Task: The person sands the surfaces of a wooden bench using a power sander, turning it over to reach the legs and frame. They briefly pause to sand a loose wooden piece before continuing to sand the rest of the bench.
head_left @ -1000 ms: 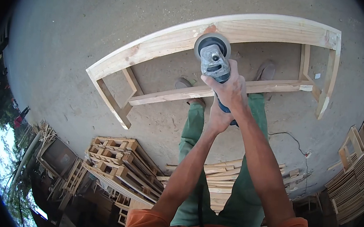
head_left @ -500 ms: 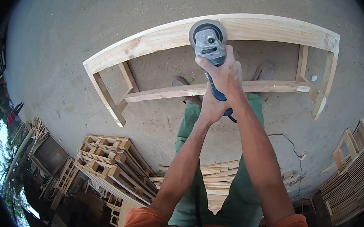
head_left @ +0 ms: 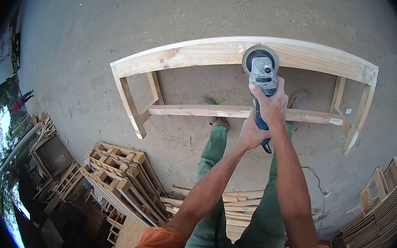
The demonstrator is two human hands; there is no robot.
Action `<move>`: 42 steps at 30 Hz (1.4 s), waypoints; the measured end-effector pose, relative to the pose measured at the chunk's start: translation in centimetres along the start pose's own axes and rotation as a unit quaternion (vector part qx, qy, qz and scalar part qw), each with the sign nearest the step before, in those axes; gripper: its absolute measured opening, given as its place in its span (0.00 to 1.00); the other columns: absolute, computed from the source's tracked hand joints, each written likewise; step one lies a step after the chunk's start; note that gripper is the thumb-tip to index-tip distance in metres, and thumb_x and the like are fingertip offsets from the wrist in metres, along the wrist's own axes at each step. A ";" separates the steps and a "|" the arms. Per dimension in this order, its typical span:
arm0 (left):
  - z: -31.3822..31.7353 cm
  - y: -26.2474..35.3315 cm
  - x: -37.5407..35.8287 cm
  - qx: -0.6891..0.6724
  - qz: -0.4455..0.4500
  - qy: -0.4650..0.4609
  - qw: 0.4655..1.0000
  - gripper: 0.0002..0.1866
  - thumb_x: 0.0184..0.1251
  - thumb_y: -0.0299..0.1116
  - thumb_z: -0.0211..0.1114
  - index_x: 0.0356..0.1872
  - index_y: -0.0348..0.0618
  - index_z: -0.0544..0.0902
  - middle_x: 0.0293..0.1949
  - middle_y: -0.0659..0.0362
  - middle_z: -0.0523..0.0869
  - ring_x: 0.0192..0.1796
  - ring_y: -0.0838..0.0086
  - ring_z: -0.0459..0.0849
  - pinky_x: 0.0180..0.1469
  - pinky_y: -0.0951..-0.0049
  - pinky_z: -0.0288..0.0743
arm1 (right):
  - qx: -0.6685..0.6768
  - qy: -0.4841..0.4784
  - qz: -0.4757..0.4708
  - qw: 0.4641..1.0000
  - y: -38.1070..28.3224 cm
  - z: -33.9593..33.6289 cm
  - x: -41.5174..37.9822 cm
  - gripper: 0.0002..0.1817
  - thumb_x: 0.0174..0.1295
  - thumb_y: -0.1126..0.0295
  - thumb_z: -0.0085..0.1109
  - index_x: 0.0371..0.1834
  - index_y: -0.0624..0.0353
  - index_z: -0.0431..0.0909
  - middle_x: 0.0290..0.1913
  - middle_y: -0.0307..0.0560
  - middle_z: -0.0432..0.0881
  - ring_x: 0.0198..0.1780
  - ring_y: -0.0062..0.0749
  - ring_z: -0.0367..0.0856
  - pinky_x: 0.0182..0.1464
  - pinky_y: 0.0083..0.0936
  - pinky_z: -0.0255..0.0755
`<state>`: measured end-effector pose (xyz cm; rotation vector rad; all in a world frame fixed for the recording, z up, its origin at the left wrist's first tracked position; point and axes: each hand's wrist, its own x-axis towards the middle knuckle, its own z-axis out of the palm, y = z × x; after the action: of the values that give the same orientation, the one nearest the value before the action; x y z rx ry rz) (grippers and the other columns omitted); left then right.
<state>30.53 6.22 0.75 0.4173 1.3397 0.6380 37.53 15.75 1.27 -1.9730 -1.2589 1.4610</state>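
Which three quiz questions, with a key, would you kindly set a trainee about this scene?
1. Multiple choice: which hand grips the power tool closer to its disc? (a) left (b) right
2. True or false: the disc is over the straight rail.
3. Fill in the colour: the person's trousers are ____.

Key:
1. (b), the right hand.
2. False; it is over the curved board.
3. Green.
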 end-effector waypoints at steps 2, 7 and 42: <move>0.8 -0.4 0.3 0.014 -0.008 -0.007 1.000 0.52 0.47 0.41 0.85 0.72 0.38 0.64 0.61 0.53 0.82 0.61 0.67 0.82 0.64 0.65 0.76 | -0.020 0.027 0.014 0.999 0.1 -1.2 0.0 0.35 0.58 0.48 0.73 0.59 0.63 0.76 0.46 0.62 0.88 0.51 0.55 0.88 0.57 0.42 0.76; 6.1 -1.8 -0.1 0.044 0.006 0.065 0.997 0.47 0.40 0.36 0.78 0.66 0.33 0.66 0.53 0.38 0.83 0.60 0.42 0.82 0.62 0.55 0.75 | -0.046 0.044 -0.011 0.998 8.0 -5.4 1.9 0.32 0.66 0.51 0.67 0.67 0.61 0.75 0.55 0.57 0.86 0.56 0.48 0.85 0.60 0.41 0.75; 3.7 0.0 2.1 0.060 -0.029 -0.025 0.997 0.52 0.51 0.42 0.83 0.74 0.37 0.63 0.63 0.51 0.81 0.63 0.65 0.82 0.66 0.64 0.75 | 0.088 0.034 0.047 0.994 1.8 -4.4 1.8 0.40 0.54 0.48 0.77 0.63 0.63 0.74 0.50 0.57 0.88 0.51 0.45 0.89 0.56 0.38 0.79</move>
<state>34.33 7.80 -0.12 0.4877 1.3423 0.4979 42.38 17.18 0.65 -1.9698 -0.9840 1.4804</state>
